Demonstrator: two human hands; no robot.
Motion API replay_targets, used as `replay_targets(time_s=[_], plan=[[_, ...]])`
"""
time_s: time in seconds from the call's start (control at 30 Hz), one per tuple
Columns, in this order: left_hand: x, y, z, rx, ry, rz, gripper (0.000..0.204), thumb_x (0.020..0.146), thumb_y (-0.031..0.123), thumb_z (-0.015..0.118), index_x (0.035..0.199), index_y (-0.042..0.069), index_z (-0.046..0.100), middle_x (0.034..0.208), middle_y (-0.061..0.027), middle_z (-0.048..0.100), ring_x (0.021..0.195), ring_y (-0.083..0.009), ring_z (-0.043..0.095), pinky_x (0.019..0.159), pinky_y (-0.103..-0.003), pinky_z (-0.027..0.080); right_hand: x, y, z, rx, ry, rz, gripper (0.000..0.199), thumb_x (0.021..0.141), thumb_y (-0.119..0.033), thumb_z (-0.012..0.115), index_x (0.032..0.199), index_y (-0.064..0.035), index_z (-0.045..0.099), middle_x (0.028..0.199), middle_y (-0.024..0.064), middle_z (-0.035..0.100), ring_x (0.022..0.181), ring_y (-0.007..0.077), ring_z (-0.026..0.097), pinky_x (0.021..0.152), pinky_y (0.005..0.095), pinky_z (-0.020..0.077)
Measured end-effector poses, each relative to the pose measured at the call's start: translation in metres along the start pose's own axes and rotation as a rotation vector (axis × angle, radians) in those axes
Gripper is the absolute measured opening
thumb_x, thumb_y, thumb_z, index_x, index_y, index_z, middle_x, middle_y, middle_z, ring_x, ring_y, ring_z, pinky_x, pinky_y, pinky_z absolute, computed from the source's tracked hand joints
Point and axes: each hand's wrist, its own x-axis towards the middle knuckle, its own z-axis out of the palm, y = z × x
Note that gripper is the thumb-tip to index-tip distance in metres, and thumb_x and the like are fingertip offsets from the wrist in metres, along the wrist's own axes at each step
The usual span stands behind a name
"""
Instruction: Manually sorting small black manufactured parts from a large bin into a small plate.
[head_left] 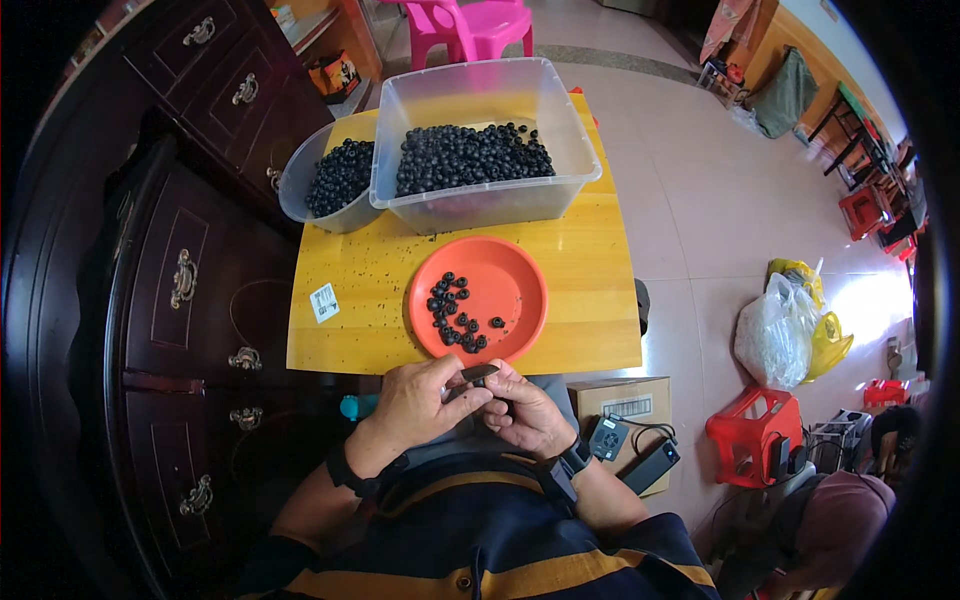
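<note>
Both my hands meet just past the near edge of the yellow table. My left hand is closed around a small knife, whose short dark blade sticks out toward the right. Against that blade, my right hand pinches a small dark piece, mostly hidden by the fingers. Just beyond lies a round orange-red plate, with several small black ring-shaped pieces gathered on its left side. Behind it stands a large clear plastic bin holding a heap of similar black pieces; a rounder clear tub beside it holds more.
Black crumbs and a white label lie on the yellow table. Dark drawers line the left. To the right are a cardboard box with black devices, a red stool and plastic bags. A pink chair stands beyond.
</note>
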Motion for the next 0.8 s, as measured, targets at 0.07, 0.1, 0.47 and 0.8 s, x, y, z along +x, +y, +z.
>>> replay_targets(time_s=[0.07,0.1,0.47,0.8], plan=[[-0.0002,-0.0002,0.0008,0.005,0.005,0.013,0.038,0.083,0.04,0.073,0.079,0.005,0.059,0.064,-0.0099,0.06,0.056,-0.0265,0.062,0.051,-0.035,0.047,-0.0002,0.0005,0.0004,0.007,-0.002,-0.003,0.005,0.095,-0.014,0.06,0.097,-0.0138,0.056,0.083,-0.0021,0.057,0.061,0.0035,0.048,0.051,0.0171,0.0382],[0.0003,0.0024,-0.0002,0.0,-0.005,0.002,0.037,0.082,0.039,0.074,0.079,0.005,0.059,0.064,-0.01,0.06,0.057,-0.0265,0.063,0.051,-0.035,0.047,-0.0003,0.0007,0.0005,0.013,-0.004,-0.007,0.005,0.095,-0.013,0.06,0.098,-0.0137,0.056,0.083,-0.0021,0.057,0.061,0.0036,0.049,0.051,0.017,0.0388],[-0.0022,0.0026,-0.0015,0.011,0.005,-0.007,0.037,0.082,0.039,0.074,0.078,0.005,0.059,0.065,-0.0095,0.061,0.058,-0.0266,0.064,0.051,-0.035,0.047,-0.0007,0.0025,0.0036,0.012,-0.034,-0.029,0.007,0.094,-0.011,0.06,0.099,-0.0132,0.056,0.083,-0.0025,0.056,0.062,0.0035,0.048,0.05,0.0156,0.0371],[-0.0035,-0.0032,-0.0037,0.016,-0.021,0.033,0.04,0.084,0.041,0.072,0.073,0.005,0.058,0.062,-0.0101,0.06,0.056,-0.0267,0.062,0.05,-0.034,0.046,-0.0014,0.0036,0.0043,-0.012,-0.045,-0.024,0.007,0.094,-0.01,0.061,0.098,-0.0133,0.056,0.084,-0.0029,0.056,0.063,0.0027,0.047,0.05,0.0152,0.0368]])
